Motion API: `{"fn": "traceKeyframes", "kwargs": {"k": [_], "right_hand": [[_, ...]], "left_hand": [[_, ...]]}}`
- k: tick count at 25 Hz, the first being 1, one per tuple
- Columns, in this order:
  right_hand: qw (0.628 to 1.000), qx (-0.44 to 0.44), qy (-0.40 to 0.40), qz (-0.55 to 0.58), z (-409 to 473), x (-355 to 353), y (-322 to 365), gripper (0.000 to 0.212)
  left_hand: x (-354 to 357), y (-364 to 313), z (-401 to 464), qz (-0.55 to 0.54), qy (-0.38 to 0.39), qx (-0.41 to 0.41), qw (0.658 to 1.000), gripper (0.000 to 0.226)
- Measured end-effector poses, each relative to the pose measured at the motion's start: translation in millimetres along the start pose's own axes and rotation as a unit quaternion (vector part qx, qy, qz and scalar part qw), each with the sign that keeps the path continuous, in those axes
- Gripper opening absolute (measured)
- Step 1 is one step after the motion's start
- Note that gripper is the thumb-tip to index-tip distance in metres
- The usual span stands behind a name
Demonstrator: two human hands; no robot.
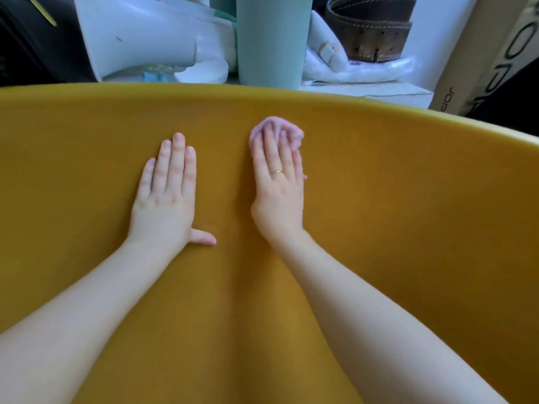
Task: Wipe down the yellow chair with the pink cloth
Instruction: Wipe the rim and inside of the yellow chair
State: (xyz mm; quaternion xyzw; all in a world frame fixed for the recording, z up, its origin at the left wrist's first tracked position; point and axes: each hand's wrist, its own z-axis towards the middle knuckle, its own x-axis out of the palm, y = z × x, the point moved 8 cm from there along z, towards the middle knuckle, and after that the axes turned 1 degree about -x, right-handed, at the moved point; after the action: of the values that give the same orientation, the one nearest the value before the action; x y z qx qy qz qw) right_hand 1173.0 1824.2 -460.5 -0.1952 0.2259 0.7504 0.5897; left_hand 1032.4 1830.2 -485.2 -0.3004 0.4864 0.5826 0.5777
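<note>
Yellow chair (379,228) filling the view, left hand (167,193) flat on its curved inner surface, fingers straight, right hand (277,185) beside it, straight fingers pressing the bunched pink cloth (293,132) against the chair below its upper rim, pale green cylinder (272,39) behind the rim

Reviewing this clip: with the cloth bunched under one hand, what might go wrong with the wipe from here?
1. The pink cloth is wadded small under the right hand, so bare fingers may rub the yellow chair instead.
2. The left hand lies flat beside it, possibly leaving that patch unwiped.
</note>
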Motion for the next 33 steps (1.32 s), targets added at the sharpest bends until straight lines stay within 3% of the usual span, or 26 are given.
{"fn": "traceKeyframes", "kwargs": {"k": [2, 4, 8, 10, 15, 18, 20, 25, 28, 33], "right_hand": [[0.994, -0.094, 0.055, 0.016, -12, 13, 31, 0.057], [0.984, -0.147, 0.095, 0.012, -11, 5, 19, 0.058], [0.993, -0.06, 0.062, -0.076, 1, -35, -65, 0.067], [0.995, -0.023, 0.042, -0.088, -5, -33, -68, 0.068], [0.991, -0.042, 0.112, 0.058, -70, 30, 52, 0.059], [0.97, -0.133, 0.178, 0.1, -111, 40, 109, 0.052], [0.955, -0.178, 0.206, 0.114, -110, 35, 109, 0.053], [0.994, -0.011, 0.105, 0.037, -40, 19, 31, 0.067], [0.995, 0.03, 0.069, 0.07, -44, 24, 49, 0.07], [0.948, -0.168, 0.222, 0.157, -149, 46, 158, 0.054]], "left_hand": [[-3, 1, 0, -0.008, -0.01, -0.003, 1.0, 0.156], [-5, 1, -2, -0.004, 0.013, -0.009, 1.0, 0.158], [0, -1, -6, 0.001, 0.052, -0.025, 0.998, 0.144], [2, -2, -8, -0.01, 0.058, -0.029, 0.998, 0.142], [1, 6, -25, -0.072, 0.052, -0.001, 0.996, 0.127], [13, 42, -71, -0.029, 0.074, 0.001, 0.997, 0.13], [21, 64, -99, 0.018, 0.088, -0.002, 0.996, 0.136], [41, 96, -116, 0.115, 0.133, -0.024, 0.984, 0.134], [49, 110, -116, 0.116, 0.159, -0.079, 0.977, 0.139], [53, 117, -113, 0.054, 0.163, -0.102, 0.98, 0.142]]}}
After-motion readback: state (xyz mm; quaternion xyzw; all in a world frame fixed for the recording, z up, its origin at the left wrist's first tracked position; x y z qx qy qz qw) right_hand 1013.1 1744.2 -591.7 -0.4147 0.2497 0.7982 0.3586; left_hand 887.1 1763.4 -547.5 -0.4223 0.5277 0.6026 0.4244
